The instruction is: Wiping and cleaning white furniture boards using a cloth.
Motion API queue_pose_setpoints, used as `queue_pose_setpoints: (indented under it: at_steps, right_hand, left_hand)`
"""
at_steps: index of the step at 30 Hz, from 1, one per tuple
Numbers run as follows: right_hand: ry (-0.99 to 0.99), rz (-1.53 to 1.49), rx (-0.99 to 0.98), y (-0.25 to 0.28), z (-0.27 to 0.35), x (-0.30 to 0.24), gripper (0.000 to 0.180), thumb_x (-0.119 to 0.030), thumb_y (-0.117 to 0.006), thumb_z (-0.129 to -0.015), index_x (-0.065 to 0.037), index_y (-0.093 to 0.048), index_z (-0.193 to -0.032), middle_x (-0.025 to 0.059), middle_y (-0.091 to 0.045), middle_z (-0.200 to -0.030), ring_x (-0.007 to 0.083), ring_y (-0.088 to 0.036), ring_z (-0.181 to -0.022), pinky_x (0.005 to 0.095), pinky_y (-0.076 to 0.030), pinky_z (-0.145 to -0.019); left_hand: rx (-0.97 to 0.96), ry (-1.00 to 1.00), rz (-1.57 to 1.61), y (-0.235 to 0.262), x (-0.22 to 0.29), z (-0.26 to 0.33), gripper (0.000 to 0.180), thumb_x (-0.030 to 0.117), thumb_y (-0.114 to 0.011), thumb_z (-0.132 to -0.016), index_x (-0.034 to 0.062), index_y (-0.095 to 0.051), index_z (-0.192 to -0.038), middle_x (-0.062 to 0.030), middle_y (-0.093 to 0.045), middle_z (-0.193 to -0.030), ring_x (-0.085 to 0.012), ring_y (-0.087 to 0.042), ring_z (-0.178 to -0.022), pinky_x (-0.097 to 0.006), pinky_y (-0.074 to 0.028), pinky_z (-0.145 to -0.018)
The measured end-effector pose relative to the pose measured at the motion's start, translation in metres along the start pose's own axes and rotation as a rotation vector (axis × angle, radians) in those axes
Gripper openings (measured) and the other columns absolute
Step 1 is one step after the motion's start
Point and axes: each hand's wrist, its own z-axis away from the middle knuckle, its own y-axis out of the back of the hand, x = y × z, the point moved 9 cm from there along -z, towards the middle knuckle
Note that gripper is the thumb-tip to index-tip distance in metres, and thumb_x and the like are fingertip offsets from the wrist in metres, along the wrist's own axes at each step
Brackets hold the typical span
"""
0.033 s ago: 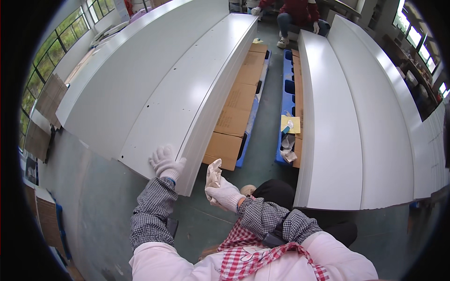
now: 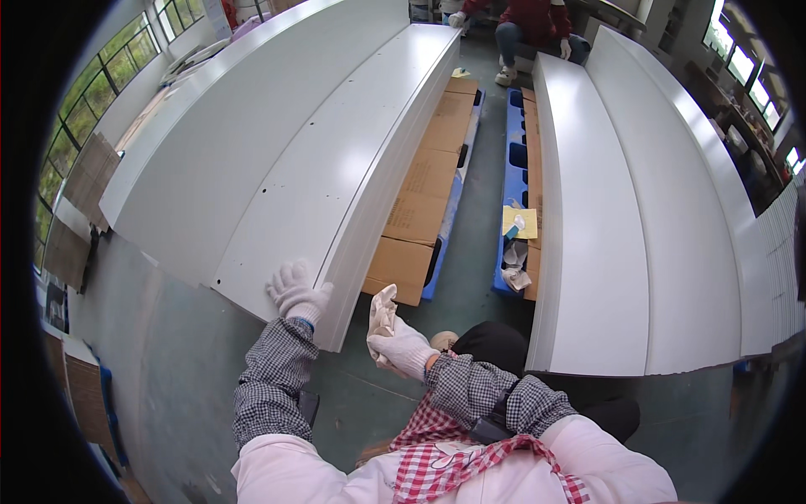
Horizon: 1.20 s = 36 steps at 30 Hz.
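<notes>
My left hand [image 2: 300,291], in a white knitted glove, lies with fingers spread on the near end of a stack of long white panels [image 2: 323,189]. Small dark holes dot the top panel. To the right of that stack, my gloved right hand [image 2: 405,349] is closed round a crumpled off-white rag [image 2: 383,315]. The rag sticks up above the fingers, just off the panel edges and not touching them.
Flattened brown cardboard [image 2: 420,197] on a blue pallet [image 2: 454,218] lies under the left stack. A second white stack [image 2: 592,227] stands at the right. Its blue pallet [image 2: 504,273] bears a yellow sheet [image 2: 525,220] and crumpled scraps [image 2: 515,270]. A gloved co-worker [image 2: 537,25] sits at the far end.
</notes>
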Motion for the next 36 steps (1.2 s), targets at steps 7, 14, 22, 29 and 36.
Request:
queue_pose_setpoints:
  at_steps: [7,14,22,29,36]
  right_hand:
    - [-0.079,-0.027,-0.021,0.005,0.018,0.004,0.067,-0.033,-0.066,-0.092,-0.009,-0.044,-0.151,0.0093,-0.07,-0.112,0.0195,-0.071,-0.091,0.0343,-0.057,-0.083]
    - [0.101,-0.264,0.15,0.021,-0.001,0.01,0.053,-0.025,-0.064,-0.097,-0.008,-0.049,-0.145,0.0067,-0.068,-0.102,0.0129,-0.067,-0.07,0.0304,-0.057,-0.065]
    - [0.723,-0.975,0.189,0.193,0.156,-0.088,0.018,-0.012,-0.056,-0.103,-0.007,-0.052,-0.12,0.0072,-0.059,-0.087,0.0132,-0.058,-0.057,0.0247,-0.047,-0.047]
    - [0.691,-0.958,0.95,0.284,0.276,0.018,0.018,-0.022,-0.063,-0.097,-0.006,-0.057,-0.102,0.0088,-0.064,-0.082,0.0206,-0.065,-0.067,0.0375,-0.055,-0.062]
    - [0.731,-0.972,1.02,0.267,0.348,0.104,0.023,-0.018,-0.064,-0.094,-0.008,-0.056,-0.113,0.0078,-0.061,-0.083,0.0216,-0.064,-0.073,0.0398,-0.055,-0.065]
  left_hand:
    - [-0.033,0.053,-0.006,-0.002,-0.003,0.006,0.094,0.059,-0.067,-0.088,0.017,-0.03,-0.164,-0.0136,-0.027,-0.167,-0.0323,-0.018,-0.158,-0.055,-0.008,-0.13]
    - [-0.001,0.048,-0.019,0.003,-0.013,-0.007,0.096,0.063,-0.068,-0.086,0.0199,-0.03,-0.164,-0.0141,-0.026,-0.17,-0.0325,-0.018,-0.159,-0.055,-0.01,-0.13]
    - [0.154,-0.211,-0.075,-0.026,0.026,-0.08,0.089,0.066,-0.067,-0.084,0.0093,-0.053,-0.152,-0.0189,-0.055,-0.153,-0.0336,-0.048,-0.144,-0.048,-0.036,-0.12]
    - [0.092,-0.797,0.873,0.048,0.264,0.017,0.064,0.042,-0.072,-0.095,0.0023,-0.061,-0.143,-0.0177,-0.062,-0.144,-0.0324,-0.057,-0.131,-0.045,-0.044,-0.113]
    - [-0.771,-1.364,0.967,0.024,0.505,0.31,0.056,0.021,-0.057,-0.108,-0.0079,-0.044,-0.154,-0.0187,-0.05,-0.154,-0.0266,-0.052,-0.136,-0.036,-0.039,-0.116]
